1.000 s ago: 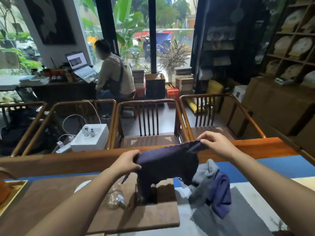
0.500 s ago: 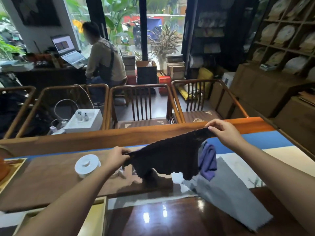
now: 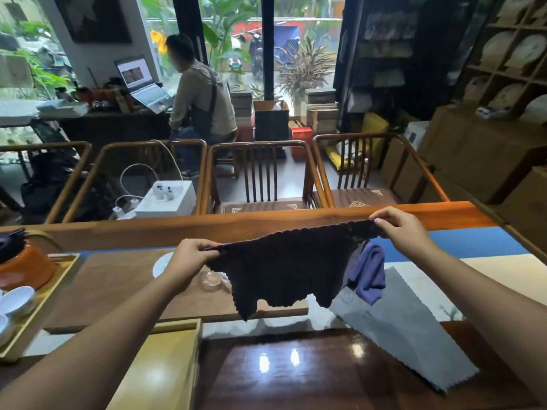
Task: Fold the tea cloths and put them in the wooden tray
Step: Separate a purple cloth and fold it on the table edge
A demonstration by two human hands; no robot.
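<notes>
Head view shows the left hand (image 3: 189,255) and right hand (image 3: 398,229) each pinching a top corner of the dark tea cloth (image 3: 284,267), stretched above the tabletop (image 3: 296,374). Folding seems about to begin; next, bring corners together, toward the wooden tray (image 3: 159,368).

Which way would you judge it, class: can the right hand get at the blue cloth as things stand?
Probably not yet. The right hand pinches a corner of the dark cloth, stretched between both hands; the blue cloth lies just below, with nothing else between.
</notes>
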